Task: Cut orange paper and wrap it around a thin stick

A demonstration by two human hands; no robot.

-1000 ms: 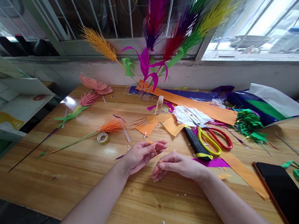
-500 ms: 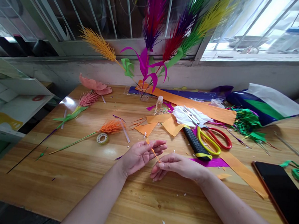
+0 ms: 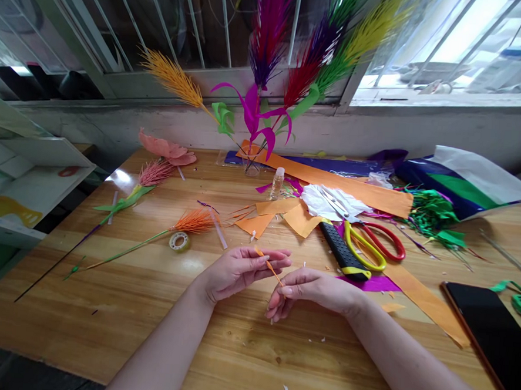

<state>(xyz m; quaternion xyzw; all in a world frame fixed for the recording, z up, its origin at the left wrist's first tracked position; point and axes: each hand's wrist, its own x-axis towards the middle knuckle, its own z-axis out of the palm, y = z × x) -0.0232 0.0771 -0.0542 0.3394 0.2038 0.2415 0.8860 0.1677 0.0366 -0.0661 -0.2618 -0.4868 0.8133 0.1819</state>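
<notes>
A thin, twisted orange paper strip (image 3: 274, 272) slants between my two hands over the table. My left hand (image 3: 242, 273) pinches its upper end between thumb and index finger, with the other fingers stretched out to the right. The lower end sits in the fingertips of my right hand (image 3: 310, 291), whose remaining fingers curl beneath. Beyond my hands lie cut orange paper pieces (image 3: 255, 224). Scissors (image 3: 367, 245) with yellow and red handles and a black-and-yellow cutter (image 3: 343, 252) rest to the right of them.
A roll of clear tape (image 3: 179, 242) and an orange tasselled stem (image 3: 138, 246) lie at left. A small clear bottle (image 3: 277, 183) stands near a glass (image 3: 252, 167) of colourful paper plumes. A phone (image 3: 481, 338) lies at right, near green shreds (image 3: 434, 208).
My left hand has rolled slightly, its palm now turned more away. My right hand has shifted a little right and down, with the orange strip still between both hands.
</notes>
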